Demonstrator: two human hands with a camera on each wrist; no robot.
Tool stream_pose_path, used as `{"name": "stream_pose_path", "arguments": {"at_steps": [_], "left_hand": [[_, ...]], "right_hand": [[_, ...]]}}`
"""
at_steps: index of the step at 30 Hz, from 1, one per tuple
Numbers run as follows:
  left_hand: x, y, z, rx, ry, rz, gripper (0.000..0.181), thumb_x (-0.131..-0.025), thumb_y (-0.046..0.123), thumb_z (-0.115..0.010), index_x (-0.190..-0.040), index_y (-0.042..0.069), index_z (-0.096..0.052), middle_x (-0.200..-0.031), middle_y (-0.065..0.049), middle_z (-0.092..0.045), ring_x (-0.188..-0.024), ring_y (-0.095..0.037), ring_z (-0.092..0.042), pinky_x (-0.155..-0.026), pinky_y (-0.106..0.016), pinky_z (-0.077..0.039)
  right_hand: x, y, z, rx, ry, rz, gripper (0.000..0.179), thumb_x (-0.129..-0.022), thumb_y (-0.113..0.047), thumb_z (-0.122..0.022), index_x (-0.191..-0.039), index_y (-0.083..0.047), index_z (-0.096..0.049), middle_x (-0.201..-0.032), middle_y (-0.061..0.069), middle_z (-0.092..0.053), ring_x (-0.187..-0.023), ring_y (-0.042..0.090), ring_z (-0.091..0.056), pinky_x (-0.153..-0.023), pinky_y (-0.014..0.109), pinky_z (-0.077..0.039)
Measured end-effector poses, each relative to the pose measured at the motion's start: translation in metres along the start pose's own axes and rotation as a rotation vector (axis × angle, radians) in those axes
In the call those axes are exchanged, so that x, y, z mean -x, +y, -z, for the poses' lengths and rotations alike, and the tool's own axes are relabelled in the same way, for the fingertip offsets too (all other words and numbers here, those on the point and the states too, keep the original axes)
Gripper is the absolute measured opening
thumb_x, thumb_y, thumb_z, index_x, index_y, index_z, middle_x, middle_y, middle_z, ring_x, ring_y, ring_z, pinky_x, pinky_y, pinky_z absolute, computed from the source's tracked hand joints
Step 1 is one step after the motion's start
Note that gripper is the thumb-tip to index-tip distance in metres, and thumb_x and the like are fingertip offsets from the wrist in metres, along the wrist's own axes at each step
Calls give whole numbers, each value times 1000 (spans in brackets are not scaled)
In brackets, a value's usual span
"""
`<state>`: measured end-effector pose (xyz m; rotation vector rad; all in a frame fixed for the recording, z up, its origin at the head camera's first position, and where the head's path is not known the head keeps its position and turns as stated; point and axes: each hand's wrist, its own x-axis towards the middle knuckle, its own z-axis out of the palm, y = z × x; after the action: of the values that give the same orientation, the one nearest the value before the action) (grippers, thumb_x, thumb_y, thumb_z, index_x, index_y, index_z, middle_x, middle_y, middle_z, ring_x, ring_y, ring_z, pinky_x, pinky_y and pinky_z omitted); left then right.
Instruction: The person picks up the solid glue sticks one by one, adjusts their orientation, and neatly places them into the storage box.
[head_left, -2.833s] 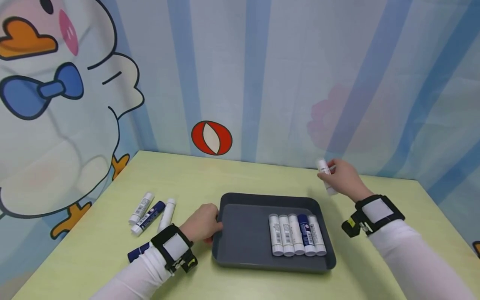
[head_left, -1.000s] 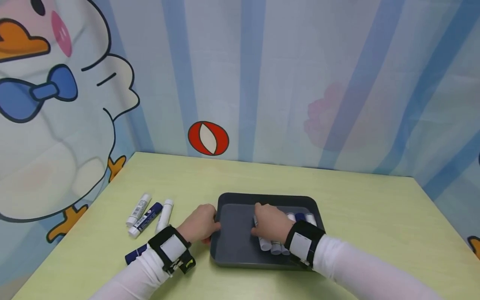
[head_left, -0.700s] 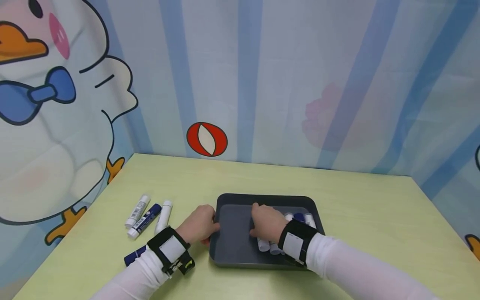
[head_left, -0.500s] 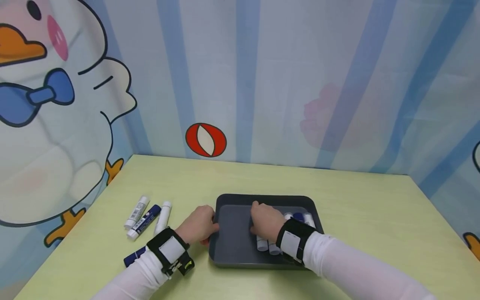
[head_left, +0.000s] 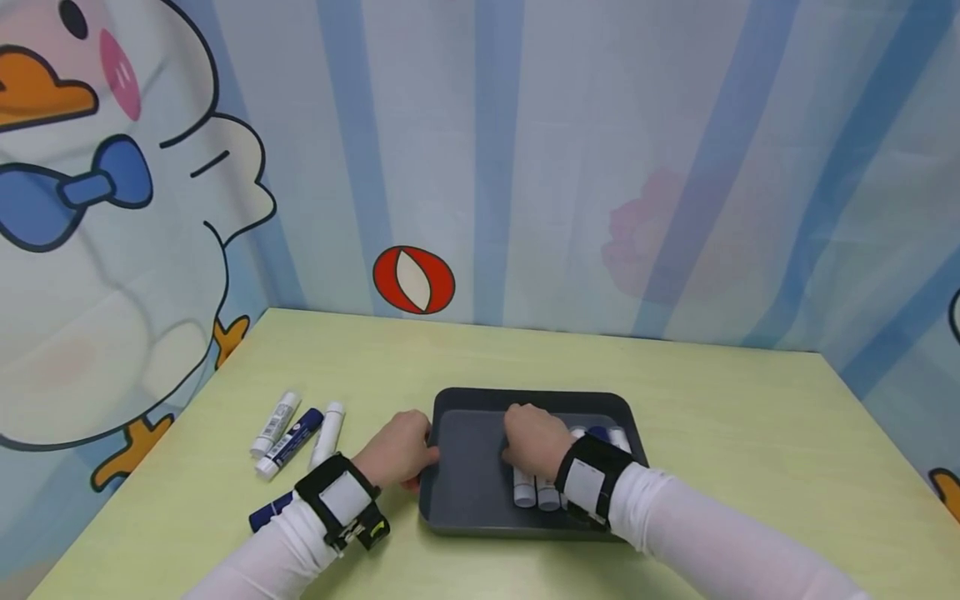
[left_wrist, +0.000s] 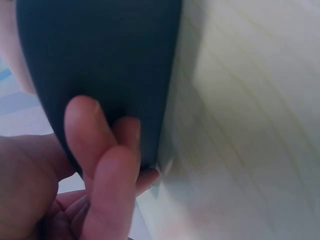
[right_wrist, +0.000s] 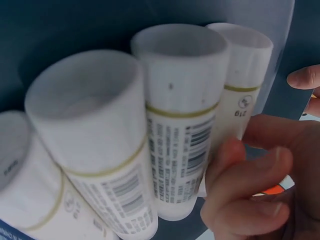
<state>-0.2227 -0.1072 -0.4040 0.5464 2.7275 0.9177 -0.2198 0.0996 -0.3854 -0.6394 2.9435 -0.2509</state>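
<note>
My left hand [head_left: 396,450] grips the left rim of a dark grey tray [head_left: 467,475]. In the left wrist view, its fingers [left_wrist: 112,170] lie along the tray's outer wall. Inside the tray, my right hand [head_left: 536,442] holds a white glue stick [head_left: 524,490] at the left end of a row. The right wrist view shows that glue stick [right_wrist: 245,60] between thumb and curled fingers, tight against a white neighbour [right_wrist: 180,75] with a barcode. The right hand and wrist strap cover much of the row in the head view.
Left of the tray lie two white glue sticks [head_left: 275,423] and a blue one [head_left: 289,442] between them. Another blue stick [head_left: 270,511] is partly hidden under the left wrist. A printed cloth [head_left: 555,167] stands behind the pale yellow table [head_left: 712,400].
My right hand has come from behind the tray's right corner into the tray, bringing the white glue stick to the row's left end. The left hand keeps its hold on the rim.
</note>
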Motion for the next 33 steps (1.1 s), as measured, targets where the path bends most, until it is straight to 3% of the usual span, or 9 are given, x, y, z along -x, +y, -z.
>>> {"name": "stream_pose_path", "arguments": {"at_steps": [12,16,20,33], "left_hand": [[0,3,0,-11,9,19,15,-82,4,-54,-68,4,-49,-45,0,-50,-35,-12,-50,-40,-26,-42],[0,3,1,-15,12,22,14,-82,5,-54,-69,4,-49,-45,0,-50,-35,-12,-50,-40,-26,-42],[1,3,1,-27,15,16,14,-82,6,-54,-69,4,-50,-44,1,-49,-35,-12,-49,-40,-26,-41],[0,2,0,-19,18,14,14,-82,5,-54,-68,4,-50,-44,1,-49,-35,-12,-49,-40,-26,-41]], "right_hand": [[2,-2,2,11,17,-25,26,-81,-18,-64,-98,2,-60,-79,7,-53,-57,13,-49,-49,29,-41],[2,-2,1,11,29,-14,10,-81,-14,-61,-79,-4,-60,-65,5,-50,-50,13,-46,-46,29,-37],[1,0,0,11,42,-7,15,-81,-11,-60,-68,-9,-54,-54,2,-45,-45,13,-43,-44,28,-34],[4,-1,3,-7,46,-6,12,-81,-15,-62,-73,-8,-57,-56,1,-44,-47,12,-44,-44,28,-35]]}}
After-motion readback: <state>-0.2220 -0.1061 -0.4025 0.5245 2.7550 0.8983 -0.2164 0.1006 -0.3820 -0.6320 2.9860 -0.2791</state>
